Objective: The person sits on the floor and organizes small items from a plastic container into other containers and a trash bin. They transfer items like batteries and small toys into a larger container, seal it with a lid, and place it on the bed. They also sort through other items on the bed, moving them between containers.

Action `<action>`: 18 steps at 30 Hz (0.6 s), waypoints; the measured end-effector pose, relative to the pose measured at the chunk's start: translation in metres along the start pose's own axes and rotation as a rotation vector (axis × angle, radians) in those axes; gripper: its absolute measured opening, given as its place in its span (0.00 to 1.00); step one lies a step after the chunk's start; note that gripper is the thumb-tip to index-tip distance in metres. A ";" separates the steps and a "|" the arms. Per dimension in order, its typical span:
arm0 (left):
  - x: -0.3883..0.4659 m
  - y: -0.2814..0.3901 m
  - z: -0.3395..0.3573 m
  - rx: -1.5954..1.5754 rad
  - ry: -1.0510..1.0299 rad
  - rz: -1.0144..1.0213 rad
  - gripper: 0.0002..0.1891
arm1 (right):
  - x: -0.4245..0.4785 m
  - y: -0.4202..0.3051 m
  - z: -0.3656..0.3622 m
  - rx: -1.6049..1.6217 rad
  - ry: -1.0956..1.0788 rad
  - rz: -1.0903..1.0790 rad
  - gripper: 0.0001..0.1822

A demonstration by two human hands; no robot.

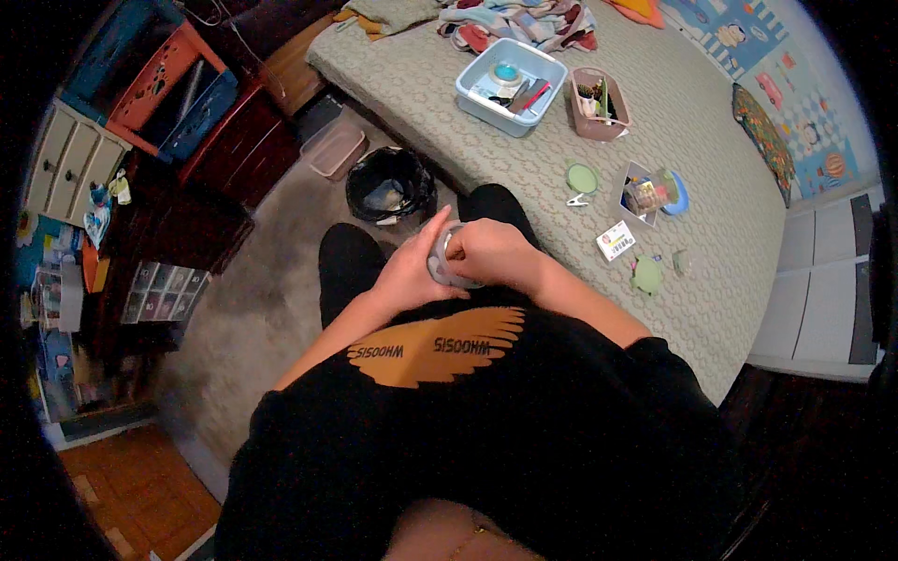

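Note:
My left hand [414, 263] holds a small round, pale translucent container [440, 258] from its left side, in front of my body and over my lap. My right hand [491, 252] is bent over the container's top, its fingertips at or inside the opening. Whether those fingertips pinch anything is hidden. Beyond my hands, between my knees and the bed, stands a bin lined with a black bag [391, 186], some light scraps in it.
On the bed [435, 105] to the right are a blue basket [508, 125], a pinkish basket [602, 128], an open box of small items [637, 216], green lids [581, 179] and a white card [615, 240]. A clear pink tub [335, 151] lies on the floor; dark drawers [238, 144] stand left.

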State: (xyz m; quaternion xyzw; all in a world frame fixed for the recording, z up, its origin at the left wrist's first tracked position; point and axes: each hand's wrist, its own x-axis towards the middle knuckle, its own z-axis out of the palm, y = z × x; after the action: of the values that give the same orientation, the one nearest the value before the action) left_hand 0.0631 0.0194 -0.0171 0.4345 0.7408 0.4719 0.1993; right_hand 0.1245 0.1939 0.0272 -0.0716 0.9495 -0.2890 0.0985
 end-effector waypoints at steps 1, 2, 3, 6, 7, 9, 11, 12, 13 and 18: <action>0.000 0.001 -0.001 0.009 -0.014 0.011 0.64 | 0.002 -0.001 0.000 -0.022 -0.039 0.038 0.10; 0.000 0.001 -0.002 0.067 -0.041 -0.003 0.64 | 0.004 -0.004 -0.001 -0.043 -0.079 0.077 0.10; -0.001 -0.001 -0.001 0.059 -0.032 -0.005 0.64 | 0.005 -0.007 -0.002 -0.066 -0.118 0.116 0.10; -0.004 -0.008 0.003 0.008 -0.004 -0.027 0.62 | 0.012 -0.009 -0.004 -0.060 -0.203 0.159 0.11; -0.005 -0.008 0.003 -0.026 0.007 -0.046 0.61 | 0.016 -0.004 -0.001 -0.053 -0.222 0.151 0.11; -0.004 -0.016 0.003 -0.096 0.024 -0.075 0.59 | 0.023 0.016 0.010 -0.038 -0.263 0.138 0.12; 0.001 -0.032 -0.001 -0.168 0.039 -0.100 0.57 | 0.019 0.030 0.012 0.264 0.053 0.024 0.13; 0.005 -0.030 -0.007 -0.261 0.076 -0.185 0.56 | 0.018 0.035 0.012 0.479 0.205 0.047 0.13; 0.011 -0.040 -0.014 -0.342 0.125 -0.135 0.52 | 0.017 0.029 0.001 0.581 0.405 0.011 0.11; 0.039 -0.037 -0.061 -0.791 0.247 -0.003 0.36 | -0.004 0.042 -0.044 0.716 0.561 0.096 0.12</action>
State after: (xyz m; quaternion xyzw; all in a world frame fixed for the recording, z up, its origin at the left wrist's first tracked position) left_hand -0.0181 0.0129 -0.0154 0.2637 0.5214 0.7684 0.2611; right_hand 0.1149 0.2528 0.0394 0.0923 0.7819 -0.6025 -0.1307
